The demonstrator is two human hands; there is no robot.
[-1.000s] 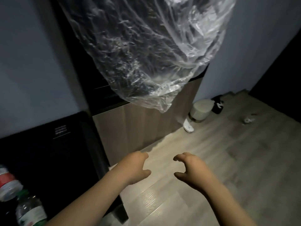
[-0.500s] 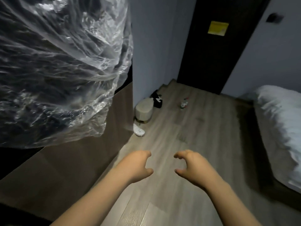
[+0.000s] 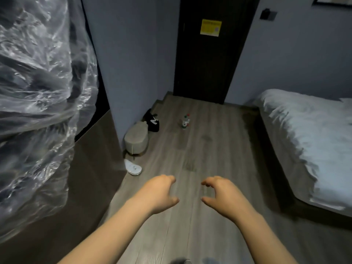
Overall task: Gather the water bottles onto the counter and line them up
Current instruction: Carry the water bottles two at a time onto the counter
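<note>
Left hand (image 3: 158,193) and right hand (image 3: 222,195) at lower centre, loosely curled and empty, well apart from water bottle (image 3: 185,121) on floor (image 3: 209,149) mid-frame; likely to topple and roll if grabbed hastily.

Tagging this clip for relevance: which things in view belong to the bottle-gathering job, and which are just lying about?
Part of the job:
- water bottle, on the floor
- left hand and right hand, both empty

Just lying about:
- stool
- black bag
- white slipper
- bed
- plastic sheet
</note>
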